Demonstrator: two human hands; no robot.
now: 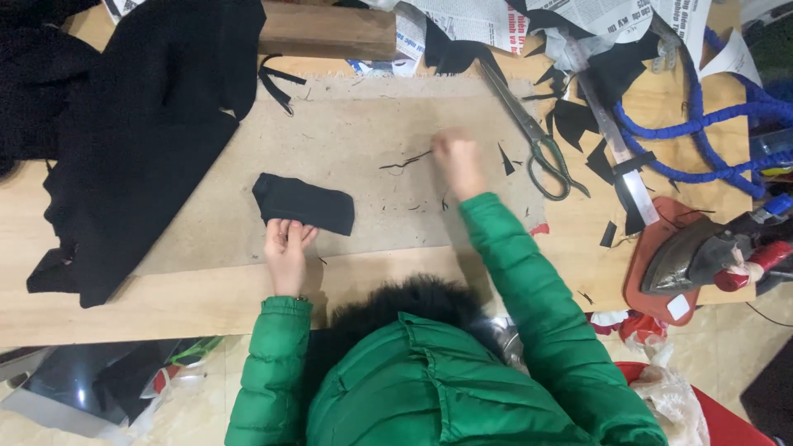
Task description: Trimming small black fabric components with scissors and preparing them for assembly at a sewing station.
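My left hand (287, 244) presses its fingertips on the near edge of a small folded black fabric piece (304, 203) lying on a beige cloth mat (347, 140). My right hand (457, 161) is blurred, out over the mat to the right, fingers closed near thin black threads (406, 160); I cannot tell if it holds anything. Both arms wear green padded sleeves.
A large black garment (140, 124) covers the left of the wooden table. Green-handled scissors (537, 136) and black scraps lie right of the mat. A clear ruler (615, 140), blue cord (710, 124), an iron (702, 256) on a red stand, and newspaper sit at right.
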